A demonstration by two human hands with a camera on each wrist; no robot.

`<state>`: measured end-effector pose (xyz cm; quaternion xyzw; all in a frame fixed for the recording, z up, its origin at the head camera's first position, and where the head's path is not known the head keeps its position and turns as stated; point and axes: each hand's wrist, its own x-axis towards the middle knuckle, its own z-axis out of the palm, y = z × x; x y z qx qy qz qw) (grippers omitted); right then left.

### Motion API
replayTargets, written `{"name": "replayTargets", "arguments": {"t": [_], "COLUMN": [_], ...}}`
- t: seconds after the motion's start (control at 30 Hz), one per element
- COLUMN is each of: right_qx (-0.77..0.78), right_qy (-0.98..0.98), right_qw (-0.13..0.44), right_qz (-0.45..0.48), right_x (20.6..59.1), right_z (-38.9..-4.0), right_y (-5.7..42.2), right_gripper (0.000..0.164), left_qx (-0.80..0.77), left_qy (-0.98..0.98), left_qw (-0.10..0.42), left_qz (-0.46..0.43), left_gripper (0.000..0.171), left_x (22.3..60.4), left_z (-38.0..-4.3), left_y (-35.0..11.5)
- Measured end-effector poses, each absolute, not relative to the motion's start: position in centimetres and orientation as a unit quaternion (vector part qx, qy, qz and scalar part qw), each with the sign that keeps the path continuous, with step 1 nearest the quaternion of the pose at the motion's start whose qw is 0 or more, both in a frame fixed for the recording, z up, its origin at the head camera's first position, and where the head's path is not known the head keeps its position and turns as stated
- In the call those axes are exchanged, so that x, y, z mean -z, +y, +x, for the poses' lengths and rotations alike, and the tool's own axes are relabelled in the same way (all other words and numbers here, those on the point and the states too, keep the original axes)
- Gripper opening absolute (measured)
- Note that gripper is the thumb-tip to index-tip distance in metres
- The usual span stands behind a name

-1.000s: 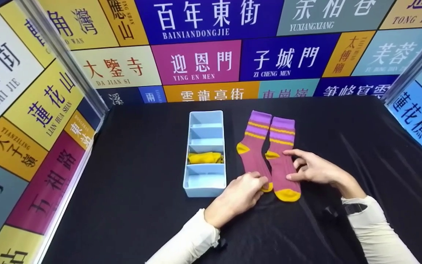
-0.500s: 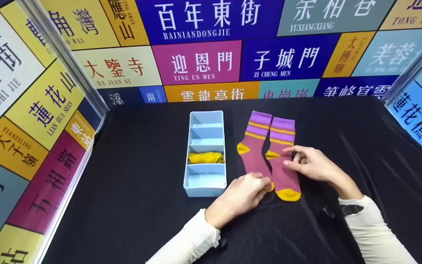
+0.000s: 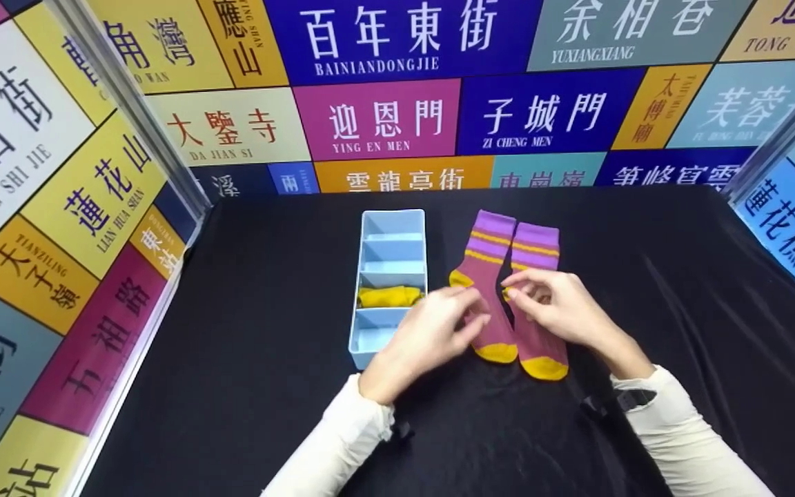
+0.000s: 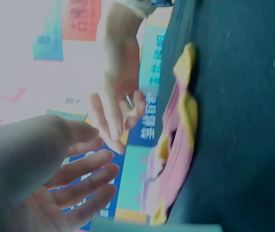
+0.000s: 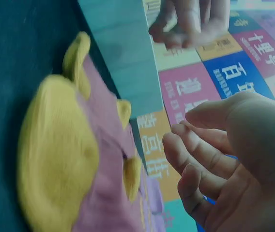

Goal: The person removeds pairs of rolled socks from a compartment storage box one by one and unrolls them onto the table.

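Two purple-and-mauve socks with yellow stripes, heels and toes lie flat side by side on the black cloth: a left sock (image 3: 491,276) and a right sock (image 3: 542,348). My left hand (image 3: 435,331) hovers over the left sock's edge, fingers loosely bent and holding nothing. Above the right sock is my right hand (image 3: 563,304), also without anything in its fingers. Both wrist views show a gap between the hands and the socks (image 4: 176,145). Part of the right sock's middle is hidden behind the right hand.
Left of the socks stands a light blue divided box (image 3: 392,224) with several compartments. A folded yellow sock-like cloth (image 3: 389,297) lies in one of them. Walls covered with coloured street-name signs (image 3: 377,117) border the black table (image 3: 266,310) at the back and sides.
My left hand has let go of the left sock's toe and risen up and leftward. The right hand has lifted off the right sock and shifted left. The socks lie where they were.
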<state>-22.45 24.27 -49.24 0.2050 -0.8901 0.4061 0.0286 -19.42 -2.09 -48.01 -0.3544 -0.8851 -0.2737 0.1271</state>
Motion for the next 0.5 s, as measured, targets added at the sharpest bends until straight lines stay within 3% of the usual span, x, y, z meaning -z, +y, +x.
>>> {"name": "replayTargets", "arguments": {"t": [0.5], "right_qx": [-0.4], "right_qy": [-0.881], "right_qw": [-0.005], "right_qz": [0.255], "right_x": [48.1], "right_z": [-22.2], "right_y": [19.2], "right_gripper": [0.019], "left_qx": [0.313], "left_qy": [-0.899], "left_qw": [0.184], "left_qz": [-0.245], "left_gripper": [0.013], "left_x": [48.4], "left_z": [-23.2], "left_y": [-8.6]}}
